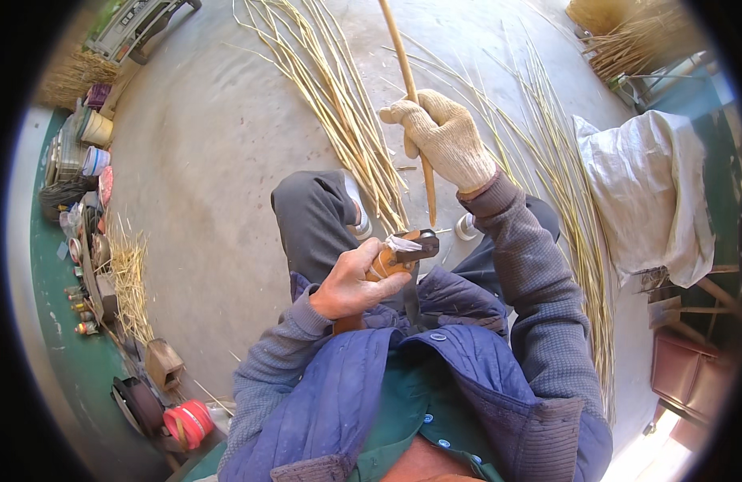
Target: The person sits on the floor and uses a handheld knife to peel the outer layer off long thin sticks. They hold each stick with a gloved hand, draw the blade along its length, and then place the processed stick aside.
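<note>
My bare left hand (351, 281) is closed around a tool with an orange-brown wooden body (382, 263). The tool has a dark metal head (417, 246), with whitish wrapping beside it; I cannot make out its exact kind. My right hand (447, 140), in a cream knitted glove, grips a long peeled wooden stick (404, 60). That stick slants upward past the top of the picture, its lower end (431, 213) tapering just above the tool's head. A gap shows between them. A bundle of thin pale rods (339, 88) lies on the floor, its near ends by my left shoe.
More long rods (576, 185) lie along the right, next to a white woven sack (648, 193). Straw (128, 277), a wooden block (164, 363), a red round container (188, 423) and buckets (96, 128) line the left wall. A vehicle (138, 28) stands far left.
</note>
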`<state>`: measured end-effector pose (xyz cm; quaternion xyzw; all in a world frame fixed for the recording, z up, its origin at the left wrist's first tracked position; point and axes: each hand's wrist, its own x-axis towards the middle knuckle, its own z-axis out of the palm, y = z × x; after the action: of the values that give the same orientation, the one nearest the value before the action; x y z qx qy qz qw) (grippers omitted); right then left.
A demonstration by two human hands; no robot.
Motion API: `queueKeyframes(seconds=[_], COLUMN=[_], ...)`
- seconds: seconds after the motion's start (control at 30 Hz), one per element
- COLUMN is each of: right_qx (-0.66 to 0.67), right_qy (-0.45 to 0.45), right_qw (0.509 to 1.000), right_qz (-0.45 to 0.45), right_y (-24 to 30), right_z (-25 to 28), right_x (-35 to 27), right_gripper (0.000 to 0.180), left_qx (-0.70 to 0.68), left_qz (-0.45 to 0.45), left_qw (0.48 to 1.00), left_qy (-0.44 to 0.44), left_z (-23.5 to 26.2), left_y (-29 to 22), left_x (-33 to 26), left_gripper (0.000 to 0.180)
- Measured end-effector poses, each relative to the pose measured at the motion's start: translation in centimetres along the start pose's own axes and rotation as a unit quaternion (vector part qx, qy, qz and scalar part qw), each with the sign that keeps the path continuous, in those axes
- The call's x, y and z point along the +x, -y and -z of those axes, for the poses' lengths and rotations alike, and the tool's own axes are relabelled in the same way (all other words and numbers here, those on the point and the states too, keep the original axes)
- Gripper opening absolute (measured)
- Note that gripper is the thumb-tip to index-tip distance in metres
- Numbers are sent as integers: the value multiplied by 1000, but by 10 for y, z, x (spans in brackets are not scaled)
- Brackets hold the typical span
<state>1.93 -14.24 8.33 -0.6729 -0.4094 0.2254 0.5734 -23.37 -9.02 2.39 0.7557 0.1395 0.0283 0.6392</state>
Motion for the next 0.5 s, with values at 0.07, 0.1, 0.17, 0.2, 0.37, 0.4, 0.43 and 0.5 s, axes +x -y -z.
queueKeyframes(seconds=[0.07,0.1,0.17,0.2,0.37,0.4,0.43,0.5], right_qx=[21,16,7,16,35,35,35,32], right_qy=[-26,-37,-57,-64,-106,-111,-117,-124], right_qw=[999,999,998,998,994,993,993,992], right_qz=[5,4,0,2,12,5,-3,-13], right_y=[0,0,2,4,9,9,8,4], right_z=[-4,-5,-8,-9,-20,-23,-26,-29], right_x=[-2,-2,-5,-6,-14,-16,-18,-22], right_gripper=[30,29,28,27,26,25,24,24], left_qx=[7,11,-15,-28,14,18,35,67], left_qz=[26,39,53,59,2,-2,0,3], left_qw=[1000,999,998,997,997,996,995,994], left_qy=[-10,-15,-30,-38,-78,-88,-88,-88], left_z=[0,0,-1,-2,-5,-5,-3,3], left_y=[-7,-10,-15,-16,-7,-6,-6,-7], left_x=[0,0,-1,-1,2,3,3,4], left_gripper=[40,40,41,41,40,40,41,41])
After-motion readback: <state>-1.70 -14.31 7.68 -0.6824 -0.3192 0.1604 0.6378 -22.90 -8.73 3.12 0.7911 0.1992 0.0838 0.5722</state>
